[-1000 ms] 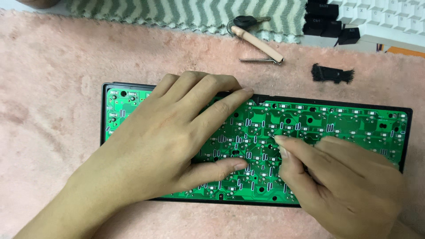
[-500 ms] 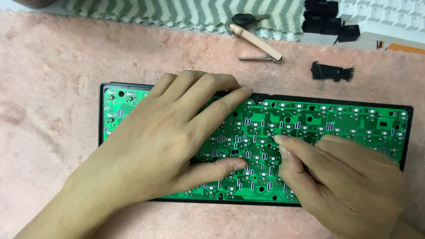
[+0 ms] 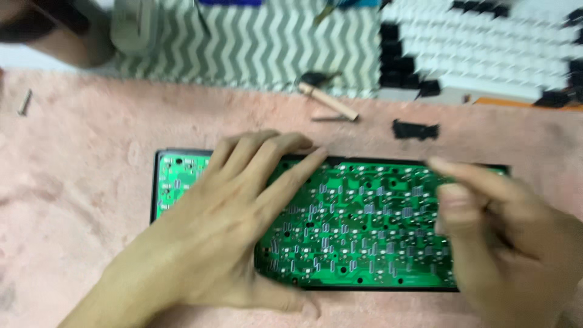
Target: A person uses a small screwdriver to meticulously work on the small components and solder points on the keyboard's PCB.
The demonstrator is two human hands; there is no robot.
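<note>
I see the green circuit board point(image 3: 364, 231) lying flat in its black frame on the pink fleece cloth point(image 3: 79, 200) that covers the counter, solder side up. My left hand point(image 3: 225, 225) lies palm down on the board's left half — fingers spread and flat, the tips reaching the far edge, the thumb along the near edge. My right hand point(image 3: 504, 243) is over the board's right end, blurred; thumb and forefinger look drawn together, but I cannot tell whether that grip pinches anything. Beyond the board, well apart from it, lie a small black plastic piece point(image 3: 415, 129) and a tan-handled tool point(image 3: 328, 101). Farther back sits a zigzag-patterned cloth point(image 3: 255, 42), and at the far right a spread of white and black keycaps point(image 3: 486, 42). A lone screw point(image 3: 24, 102) rests at the far left.
</note>
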